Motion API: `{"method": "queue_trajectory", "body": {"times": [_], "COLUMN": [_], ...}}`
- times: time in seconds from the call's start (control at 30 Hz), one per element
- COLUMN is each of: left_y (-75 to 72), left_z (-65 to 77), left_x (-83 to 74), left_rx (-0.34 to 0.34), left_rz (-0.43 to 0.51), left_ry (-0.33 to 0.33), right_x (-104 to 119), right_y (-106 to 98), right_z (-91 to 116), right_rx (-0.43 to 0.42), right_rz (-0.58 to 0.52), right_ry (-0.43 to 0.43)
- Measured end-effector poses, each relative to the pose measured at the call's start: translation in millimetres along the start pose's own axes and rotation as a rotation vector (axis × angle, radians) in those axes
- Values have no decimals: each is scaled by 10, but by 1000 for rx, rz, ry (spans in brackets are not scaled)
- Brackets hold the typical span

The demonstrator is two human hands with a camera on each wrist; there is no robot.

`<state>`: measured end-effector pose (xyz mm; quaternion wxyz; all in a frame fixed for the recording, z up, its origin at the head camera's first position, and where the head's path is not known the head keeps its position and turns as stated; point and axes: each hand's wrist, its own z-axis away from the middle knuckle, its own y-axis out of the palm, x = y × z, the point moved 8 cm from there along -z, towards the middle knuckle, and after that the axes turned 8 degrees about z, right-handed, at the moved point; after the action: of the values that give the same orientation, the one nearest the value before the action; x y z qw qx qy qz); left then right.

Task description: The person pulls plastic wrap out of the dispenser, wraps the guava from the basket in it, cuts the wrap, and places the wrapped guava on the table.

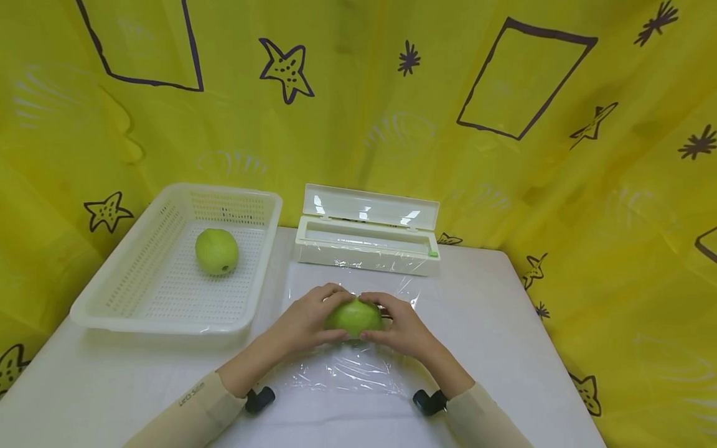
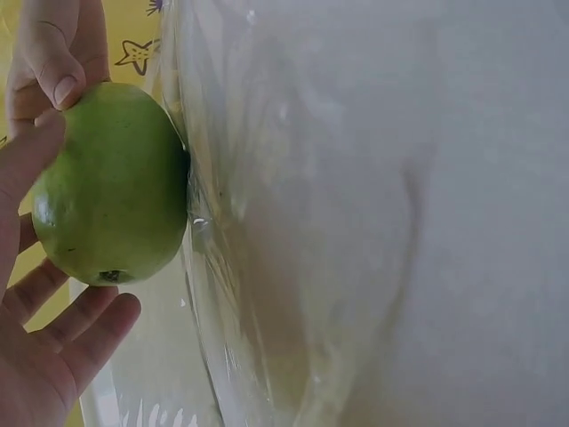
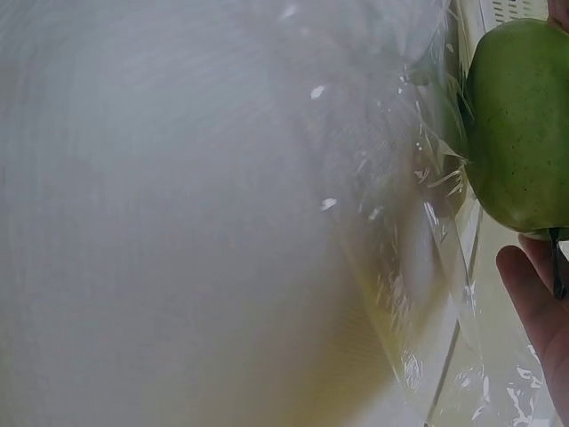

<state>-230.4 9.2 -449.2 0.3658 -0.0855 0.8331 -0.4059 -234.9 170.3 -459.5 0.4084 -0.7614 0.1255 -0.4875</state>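
Observation:
Between my two hands, a green pear (image 1: 354, 319) sits on its side over a sheet of clear plastic wrap (image 1: 350, 372). My left hand (image 1: 307, 322) holds its left end, thumb in front and fingers behind. My right hand (image 1: 406, 328) holds the opposite end in the same way. A dark stem (image 3: 557, 262) sticks out at the right end, seen in the right wrist view. In the left wrist view, the blossom end of the pear (image 2: 116, 191) faces the left palm. Wrinkled wrap touches the pear's underside.
Behind the hands stands a white wrap dispenser (image 1: 366, 256) with its lid raised. A white plastic basket (image 1: 162, 326) on the left holds another green pear (image 1: 216, 251). The white-covered table (image 1: 498, 348) backs onto a yellow curtain (image 1: 347, 124).

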Motion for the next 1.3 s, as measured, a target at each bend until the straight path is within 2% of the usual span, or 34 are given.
{"method": "queue_trajectory", "body": {"times": [0.5, 0.87, 1.0, 1.13, 1.3], "left_y": [12, -126, -130, -63, -82], "left_z": [42, 97, 110, 95, 43], "left_x": [61, -74, -97, -87, -67], "left_rx": [26, -8, 18, 62, 13], "left_rz": [-11, -45, -15, 24, 34], "left_ry": [-29, 31, 16, 12, 33], "right_x": [20, 121, 124, 123, 142], "right_y": [40, -85, -108, -87, -127], "right_z": [-3, 94, 139, 144, 116], "right_rx": [13, 7, 1, -21, -99], "right_rz": [30, 93, 90, 49, 27], "right_ry": [-37, -37, -59, -117, -168]}}
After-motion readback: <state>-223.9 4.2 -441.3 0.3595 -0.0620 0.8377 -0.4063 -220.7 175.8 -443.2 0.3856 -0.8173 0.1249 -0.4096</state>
